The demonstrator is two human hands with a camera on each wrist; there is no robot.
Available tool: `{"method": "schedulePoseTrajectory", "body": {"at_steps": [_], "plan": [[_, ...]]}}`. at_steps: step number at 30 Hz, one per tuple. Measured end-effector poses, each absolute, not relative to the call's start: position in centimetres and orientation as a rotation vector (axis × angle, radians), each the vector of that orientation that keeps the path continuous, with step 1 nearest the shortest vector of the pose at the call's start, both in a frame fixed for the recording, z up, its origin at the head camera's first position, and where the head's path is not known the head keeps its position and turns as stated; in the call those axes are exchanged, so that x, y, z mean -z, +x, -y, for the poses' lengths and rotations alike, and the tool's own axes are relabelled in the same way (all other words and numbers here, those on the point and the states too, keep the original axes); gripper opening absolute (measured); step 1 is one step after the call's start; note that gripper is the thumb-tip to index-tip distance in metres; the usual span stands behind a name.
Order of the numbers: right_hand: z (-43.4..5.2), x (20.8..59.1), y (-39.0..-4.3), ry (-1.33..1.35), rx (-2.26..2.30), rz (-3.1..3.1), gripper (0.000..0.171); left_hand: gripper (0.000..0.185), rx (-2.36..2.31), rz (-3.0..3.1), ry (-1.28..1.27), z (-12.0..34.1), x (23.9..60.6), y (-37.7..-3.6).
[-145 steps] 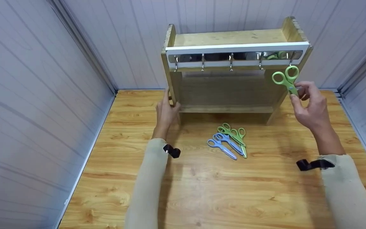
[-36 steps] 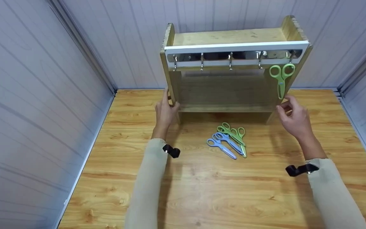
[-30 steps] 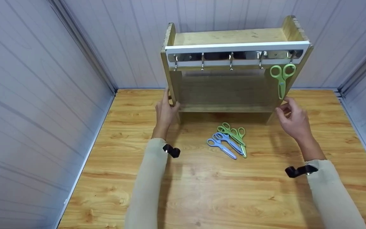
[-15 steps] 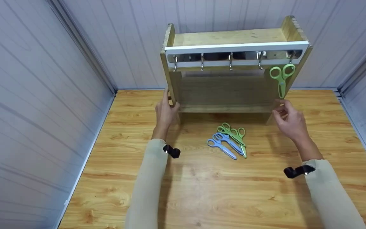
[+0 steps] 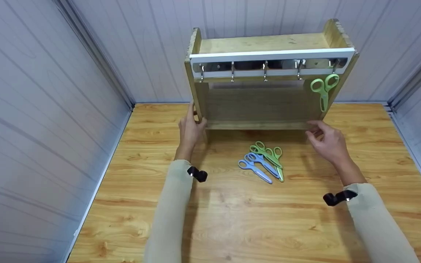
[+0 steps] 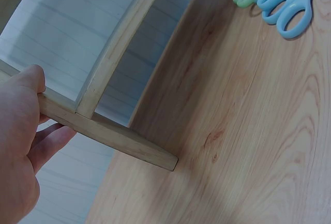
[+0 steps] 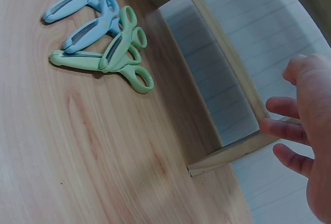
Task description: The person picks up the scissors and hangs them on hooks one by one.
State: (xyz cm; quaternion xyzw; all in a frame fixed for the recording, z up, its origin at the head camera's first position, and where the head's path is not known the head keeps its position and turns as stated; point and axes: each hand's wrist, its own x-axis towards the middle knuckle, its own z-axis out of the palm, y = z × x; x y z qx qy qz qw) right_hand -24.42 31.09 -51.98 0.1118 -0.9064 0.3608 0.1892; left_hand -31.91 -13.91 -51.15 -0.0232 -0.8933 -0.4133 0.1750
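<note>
Item: wooden rack (image 5: 261, 106), worktop (image 5: 232, 219) 12 o'clock | left hand (image 5: 190, 128) fingers curled round its left post | right hand (image 5: 327, 142) fingers loosely spread, empty, by the right post foot | green scissors (image 5: 323, 89) hang on the rightmost hook | four scissors (image 5: 263, 160) lie at centre: likely light, stiff, slippery plastic; take by the handle loops.

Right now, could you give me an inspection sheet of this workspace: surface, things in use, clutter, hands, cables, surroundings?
Surface: wooden table, light grain.
Job's things: wooden rack with a row of metal hooks; one green scissors hangs at the rightmost hook; four scissors on the table, two green, two blue.
Clutter: nothing seen.
Hands: left hand grips the rack's left post; right hand is empty, fingers loose, near the rack's right leg.
Cables: nothing seen.
Surroundings: pale panelled walls on three sides.
</note>
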Motion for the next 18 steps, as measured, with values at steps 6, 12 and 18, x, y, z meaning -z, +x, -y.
{"method": "schedulePoseTrajectory", "body": {"at_steps": [6,12,18], "plan": [[-30.5,52.3,-24.5,0.357,-0.997,2.582,0.029,0.076,1.167,2.538,-0.049,13.9,51.1,-31.9],[-30.0,52.7,-24.6,0.382,-0.981,2.588,0.027,0.075,1.145,2.534,-0.056,13.8,51.1,-31.9],[-29.6,53.3,-24.6,0.415,-0.952,2.579,0.028,0.074,1.154,2.532,-0.054,13.8,51.1,-31.9]]}}
